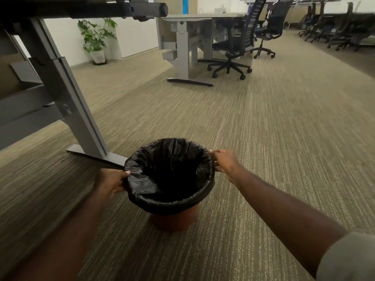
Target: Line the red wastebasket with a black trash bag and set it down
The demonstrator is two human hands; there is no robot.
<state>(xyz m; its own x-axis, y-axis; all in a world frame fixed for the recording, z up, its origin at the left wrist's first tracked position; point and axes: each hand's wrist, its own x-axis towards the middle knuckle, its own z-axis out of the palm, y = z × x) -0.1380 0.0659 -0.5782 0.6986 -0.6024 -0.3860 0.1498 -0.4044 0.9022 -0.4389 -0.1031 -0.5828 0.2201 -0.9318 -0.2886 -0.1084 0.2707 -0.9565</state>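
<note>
Both hands grip the basket [172, 221] at its rim: we see the left hand [112, 183] clamped on the near-left edge, thumb over the bag [169, 173], and the right hand [224, 163] pinching the far-right edge. The bag lines the inside and folds down over the rim, leaving only the red base showing. Whether the basket touches the carpet [263, 138] we cannot tell. It sits just beside a desk leg [67, 98].

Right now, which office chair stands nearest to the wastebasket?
The black chair pushed under the grey desk; the others stand farther back, farther from the wastebasket.
</note>
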